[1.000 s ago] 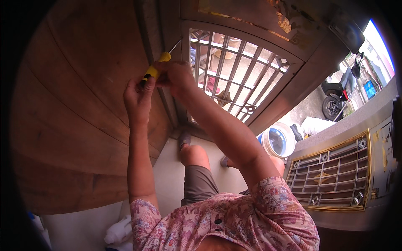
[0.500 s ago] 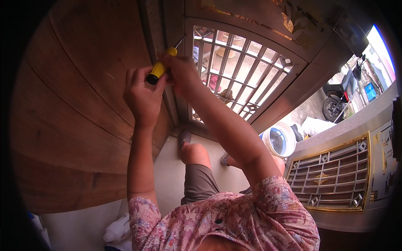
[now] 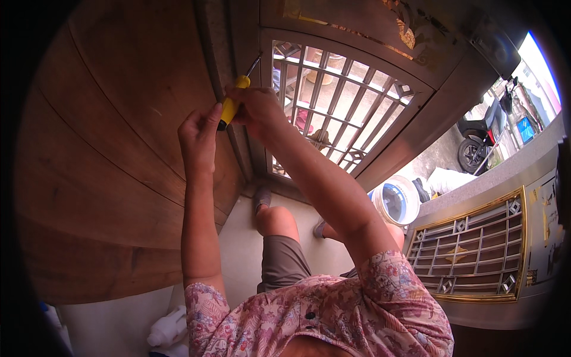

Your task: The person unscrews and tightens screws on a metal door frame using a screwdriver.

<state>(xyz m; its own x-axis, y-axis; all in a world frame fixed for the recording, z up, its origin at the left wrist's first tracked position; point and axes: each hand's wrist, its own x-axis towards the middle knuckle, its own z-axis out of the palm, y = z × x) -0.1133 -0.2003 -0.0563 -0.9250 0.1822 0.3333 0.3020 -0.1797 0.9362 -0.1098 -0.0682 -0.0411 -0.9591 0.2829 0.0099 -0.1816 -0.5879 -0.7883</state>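
A screwdriver with a yellow handle and black end slants up toward the metal door frame. Its shaft tip meets the frame edge beside the door's barred panel. My right hand is wrapped round the upper part of the handle. Close to the black end, my left hand has its thumb along the handle's left side and its fingers curled in, partly hidden. What the tip touches is too small to make out.
A brown wooden door fills the left side. On the right stand a white bucket and a second door panel with a gold-edged grille. A motorbike is outside. White bottles lie at the lower left.
My left hand has turned and slid slightly down and left along the handle, its fingers more curled in. The handle's black end has shifted a little lower. My right hand keeps its grip.
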